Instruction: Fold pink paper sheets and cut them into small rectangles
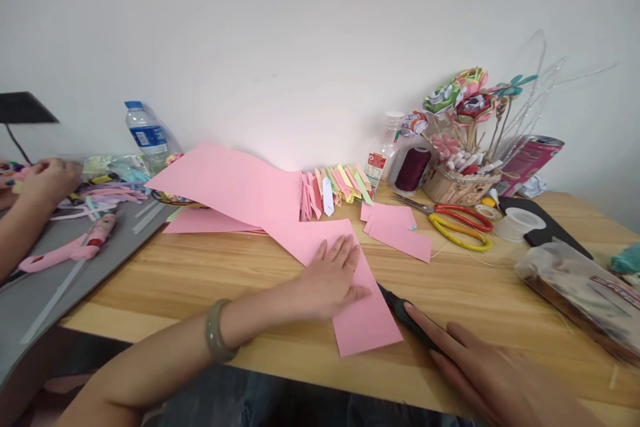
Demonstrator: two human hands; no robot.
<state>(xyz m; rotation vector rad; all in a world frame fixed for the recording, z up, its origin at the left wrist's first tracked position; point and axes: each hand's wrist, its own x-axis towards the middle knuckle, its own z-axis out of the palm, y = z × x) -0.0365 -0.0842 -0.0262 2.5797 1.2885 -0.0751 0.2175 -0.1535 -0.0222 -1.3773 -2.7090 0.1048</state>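
Note:
My left hand (327,280) lies flat with its fingers stretched out on a sheet of pink paper (367,330). This sheet is folded, and its long upper flap (230,177) curves away to the left. Its lower end rests near the table's front edge. A black-handled knife (413,323) is in my right hand (493,367), with its tip at the sheet's right edge. My right forefinger runs along the top of the handle. Small cut pink paper pieces (397,237) lie beyond the knife.
Red-and-yellow-handled scissors (457,217) lie at the right, near a clear round tub (520,223) and a plastic packet (583,290). Folded paper strips (337,187) stand at the back, beside a bottle (385,150). Another person's hand (50,180) works at the left, behind a pink glue gun (75,247).

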